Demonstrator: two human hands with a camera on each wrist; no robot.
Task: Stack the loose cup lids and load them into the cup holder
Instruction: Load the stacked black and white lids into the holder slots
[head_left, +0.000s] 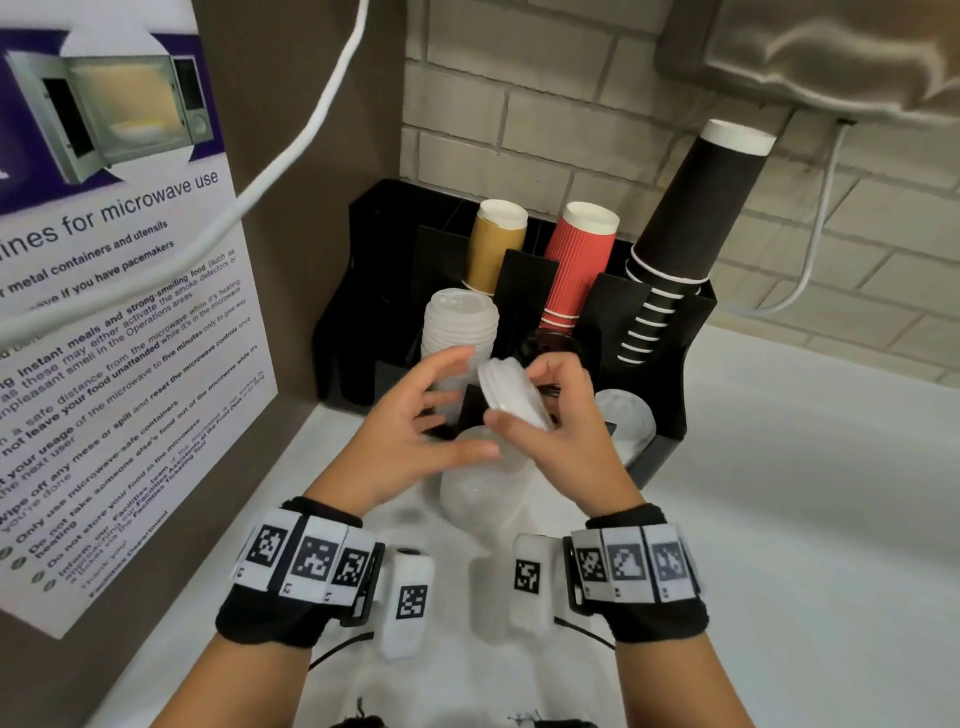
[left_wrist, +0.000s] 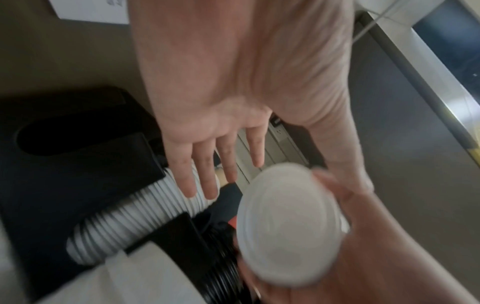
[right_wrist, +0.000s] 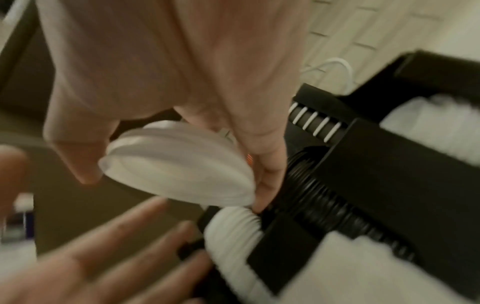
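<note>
Right hand (head_left: 558, 415) pinches short white lid stack (head_left: 511, 392) by its rim; left hand (head_left: 415, 421) released, fingers spread. Steady stack, square it over holder's white lid column (head_left: 457, 322).

You're standing in a workplace break room or pantry. A microwave-use notice (head_left: 119, 332) from a facilities department hangs on the wall, and a black cup holder (head_left: 670, 364) stocked with paper cups (head_left: 579, 260) sits on the white table (head_left: 805, 493).

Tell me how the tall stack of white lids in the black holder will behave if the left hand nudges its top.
The tall stack of white lids rises well above the black holder, so it would probably lean or shed its top lids. The lids look thin and light, likely shifting easily. The open left hand is close enough to nudge it.
</note>
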